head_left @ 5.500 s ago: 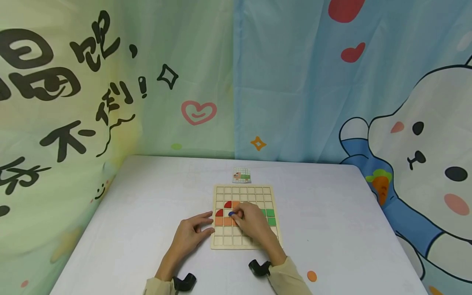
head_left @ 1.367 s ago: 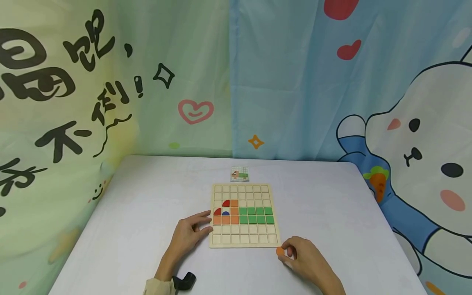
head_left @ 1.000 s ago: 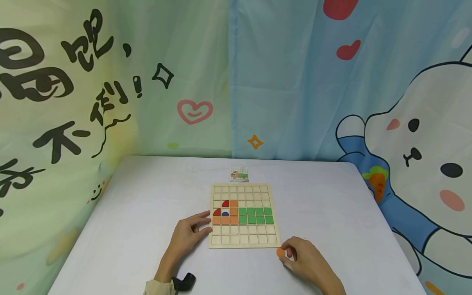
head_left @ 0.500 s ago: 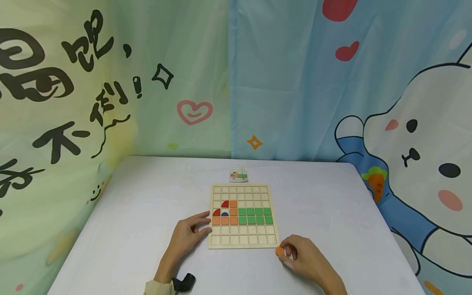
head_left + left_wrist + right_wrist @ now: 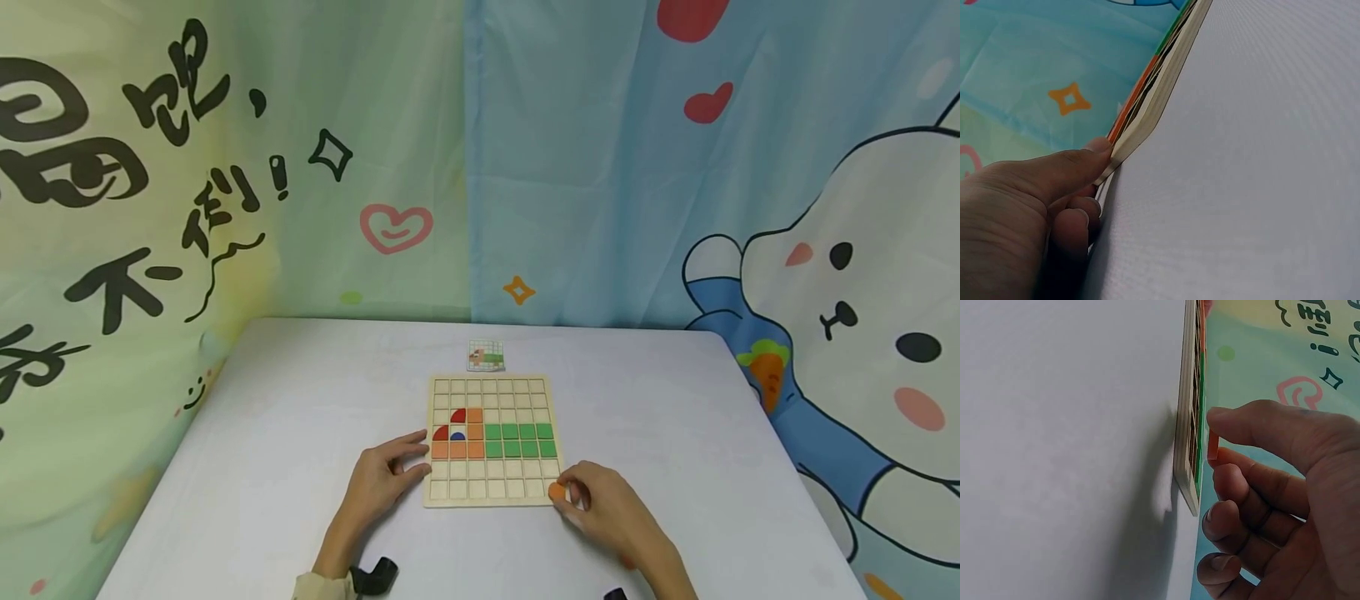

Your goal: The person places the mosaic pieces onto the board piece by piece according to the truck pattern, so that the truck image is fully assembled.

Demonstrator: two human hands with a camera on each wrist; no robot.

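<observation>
A wooden grid board (image 5: 491,503) lies on the table, holding red quarter-round tiles (image 5: 441,433), a blue half-round tile (image 5: 457,436), orange square tiles (image 5: 457,450) and two rows of green square tiles (image 5: 519,448). My left hand (image 5: 386,477) touches the board's left edge with thumb and fingertips spread along it; the left wrist view has the thumb (image 5: 1066,175) right at the edge. Between thumb and index finger my right hand (image 5: 611,508) pinches an orange round tile (image 5: 557,492), seen edge-on in the right wrist view. It overlaps the board's near right corner.
A small picture card (image 5: 486,356) with a grid pattern lies just behind the board. Something orange (image 5: 627,562) shows partly from under the right forearm. The white table (image 5: 315,392) ends at a printed curtain (image 5: 570,208) behind.
The blue half-round tile, earlier in my right hand, now lies on the board. My right hand since holds the orange round tile and has shifted up and left. My left hand stays put.
</observation>
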